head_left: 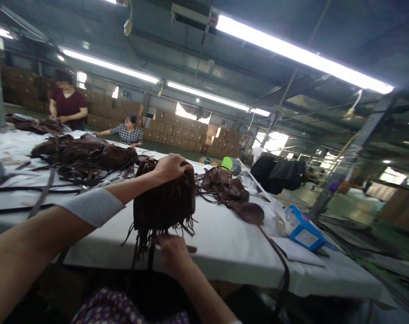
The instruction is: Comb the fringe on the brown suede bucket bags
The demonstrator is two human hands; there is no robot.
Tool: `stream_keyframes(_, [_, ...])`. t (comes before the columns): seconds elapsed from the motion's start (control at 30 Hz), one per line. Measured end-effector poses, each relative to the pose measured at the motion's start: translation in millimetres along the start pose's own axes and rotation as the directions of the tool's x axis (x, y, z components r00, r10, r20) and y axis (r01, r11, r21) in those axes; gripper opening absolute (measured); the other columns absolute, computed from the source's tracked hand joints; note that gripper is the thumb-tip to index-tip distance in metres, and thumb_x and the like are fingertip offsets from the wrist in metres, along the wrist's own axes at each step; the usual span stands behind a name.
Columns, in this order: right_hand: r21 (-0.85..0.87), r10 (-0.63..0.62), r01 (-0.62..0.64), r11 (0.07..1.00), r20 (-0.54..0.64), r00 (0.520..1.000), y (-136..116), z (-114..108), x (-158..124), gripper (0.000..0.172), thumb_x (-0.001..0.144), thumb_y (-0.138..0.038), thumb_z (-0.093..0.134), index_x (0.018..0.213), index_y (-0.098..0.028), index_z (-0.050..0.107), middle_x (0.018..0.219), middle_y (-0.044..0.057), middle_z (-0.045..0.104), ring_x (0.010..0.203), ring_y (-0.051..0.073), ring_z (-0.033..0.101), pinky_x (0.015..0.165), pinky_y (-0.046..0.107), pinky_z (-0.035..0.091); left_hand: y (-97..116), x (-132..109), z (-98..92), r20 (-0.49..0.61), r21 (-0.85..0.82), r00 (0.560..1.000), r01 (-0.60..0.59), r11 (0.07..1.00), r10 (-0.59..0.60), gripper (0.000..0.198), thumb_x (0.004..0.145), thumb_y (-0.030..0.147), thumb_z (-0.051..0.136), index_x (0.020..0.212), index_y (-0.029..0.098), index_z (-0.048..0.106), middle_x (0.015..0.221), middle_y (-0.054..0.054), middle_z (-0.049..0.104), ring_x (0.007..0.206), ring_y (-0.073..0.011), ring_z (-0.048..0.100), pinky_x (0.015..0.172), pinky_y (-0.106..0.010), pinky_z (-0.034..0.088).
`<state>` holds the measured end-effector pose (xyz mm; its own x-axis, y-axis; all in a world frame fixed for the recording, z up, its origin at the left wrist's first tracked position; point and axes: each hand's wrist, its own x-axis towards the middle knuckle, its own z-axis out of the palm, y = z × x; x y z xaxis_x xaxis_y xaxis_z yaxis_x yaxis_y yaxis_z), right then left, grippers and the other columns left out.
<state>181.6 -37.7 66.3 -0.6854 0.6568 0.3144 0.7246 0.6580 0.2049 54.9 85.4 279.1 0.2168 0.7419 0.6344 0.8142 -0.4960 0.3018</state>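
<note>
A dark brown fringed handbag (164, 204) is held up above the near edge of the white-covered table. My left hand (172, 167) grips it from above, fingers bent over its top. Tassels hang from its lower edge, and a dark strap (151, 252) drops below. Just under the bag, my right hand (174, 254) is closed and slightly blurred, close to the fringe. A brown flat tip (191, 249) shows beside that hand; what the fingers hold is hidden.
Brown bags lie heaped (89, 155) on the left, and more bags (224, 184) at right with a long strap. A blue box (306, 227) stands near the right edge. Two people work across the table. Stacked cartons (177, 130) line the back wall.
</note>
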Motion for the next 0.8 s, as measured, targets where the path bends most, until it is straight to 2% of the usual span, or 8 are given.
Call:
stream_keyframes(0.1, [0.14, -0.165, 0.158, 0.977, 0.043, 0.985, -33.8, 57.8, -44.5, 0.022, 0.073, -0.019, 0.065, 0.054, -0.021, 0.055, 0.051, -0.002, 0.055, 0.045, 0.016, 0.05, 0.046, 0.026, 0.04, -14.0, 16.4, -13.5, -0.135, 0.029, 0.988, 0.08, 0.996, -0.075, 0.039, 0.086, 0.05, 0.051, 0.101, 0.022, 0.074, 0.094, -0.01, 0.073, 0.088, -0.0245, 0.065, 0.077, -0.03, 0.046])
stream_keyframes(0.17, [0.146, -0.125, 0.117, 0.982, 0.049, 0.991, -33.3, 66.4, -58.3, 0.022, 0.074, -0.022, 0.065, 0.055, -0.023, 0.056, 0.049, -0.003, 0.053, 0.042, 0.016, 0.047, 0.042, 0.025, 0.038, -18.7, 22.9, -17.3, -0.161, 0.074, 0.983, 0.096, 0.993, -0.083, 0.04, 0.086, 0.052, 0.05, 0.102, 0.024, 0.073, 0.095, -0.008, 0.073, 0.09, -0.0239, 0.065, 0.079, -0.03, 0.047])
stream_keyframes(0.23, [0.127, -0.026, 0.027, 0.992, -0.007, 1.0, -14.2, 38.6, -52.5, 0.012, 0.08, -0.016, 0.059, 0.071, -0.023, 0.063, 0.063, 0.0, 0.06, 0.056, 0.018, 0.054, 0.049, 0.027, 0.042, -17.6, 23.0, -13.6, -0.094, 0.149, 0.994, 0.065, 0.987, -0.052, 0.041, 0.084, 0.054, 0.05, 0.1, 0.024, 0.073, 0.095, -0.008, 0.072, 0.09, -0.0252, 0.065, 0.079, -0.031, 0.048])
stream_keyframes(0.33, [0.152, 0.15, -0.115, 0.982, -0.248, 0.957, 27.8, -47.1, -10.7, 0.021, 0.088, -0.009, 0.048, 0.094, -0.022, 0.063, 0.085, 0.005, 0.062, 0.079, 0.019, 0.055, 0.067, 0.028, 0.042, -7.2, 13.0, 3.5, 0.036, 0.233, 0.999, -0.004, 0.973, -0.005, 0.045, 0.085, 0.057, 0.048, 0.097, 0.022, 0.073, 0.093, -0.011, 0.072, 0.09, -0.0277, 0.066, 0.076, -0.033, 0.049])
stream_keyframes(0.47, [-0.014, 0.068, -0.081, 0.997, -0.416, 0.907, 58.7, -119.4, 59.3, 0.02, 0.095, -0.02, 0.045, 0.107, -0.021, 0.061, 0.09, 0.006, 0.061, 0.087, 0.021, 0.049, 0.074, 0.031, 0.037, 8.7, 0.1, 21.0, 0.12, 0.246, 0.993, -0.045, 0.968, 0.016, 0.049, 0.087, 0.057, 0.043, 0.093, 0.018, 0.073, 0.091, -0.013, 0.072, 0.089, -0.0284, 0.066, 0.072, -0.033, 0.049])
stream_keyframes(0.53, [-0.051, 0.036, -0.054, 0.997, -0.309, 0.95, 54.2, -110.2, 77.2, 0.02, 0.095, -0.017, 0.045, 0.104, -0.02, 0.062, 0.092, 0.007, 0.061, 0.09, 0.022, 0.05, 0.075, 0.032, 0.035, 11.7, 0.1, 20.7, 0.127, 0.226, 0.992, -0.033, 0.973, 0.004, 0.049, 0.087, 0.057, 0.044, 0.094, 0.018, 0.072, 0.092, -0.013, 0.071, 0.089, -0.0278, 0.066, 0.072, -0.032, 0.049])
stream_keyframes(0.67, [0.024, 0.017, -0.015, 1.0, -0.08, 0.997, 24.5, -45.4, 65.2, 0.021, 0.085, -0.004, 0.05, 0.088, -0.02, 0.063, 0.083, 0.003, 0.061, 0.081, 0.018, 0.053, 0.066, 0.028, 0.035, 4.2, 6.0, 14.4, 0.085, 0.176, 0.994, 0.051, 0.983, -0.067, 0.042, 0.086, 0.054, 0.048, 0.098, 0.021, 0.072, 0.096, -0.011, 0.071, 0.093, -0.0258, 0.065, 0.078, -0.032, 0.048])
stream_keyframes(0.8, [0.168, 0.031, -0.009, 0.986, -0.127, 0.991, -6.7, 2.8, 29.2, 0.025, 0.08, -0.002, 0.052, 0.094, -0.021, 0.061, 0.084, 0.001, 0.061, 0.079, 0.017, 0.054, 0.067, 0.027, 0.036, -12.8, 2.7, 24.7, 0.075, 0.115, 0.994, 0.075, 0.991, -0.084, 0.034, 0.085, 0.049, 0.053, 0.095, 0.022, 0.072, 0.094, -0.009, 0.071, 0.091, -0.0244, 0.065, 0.077, -0.031, 0.049])
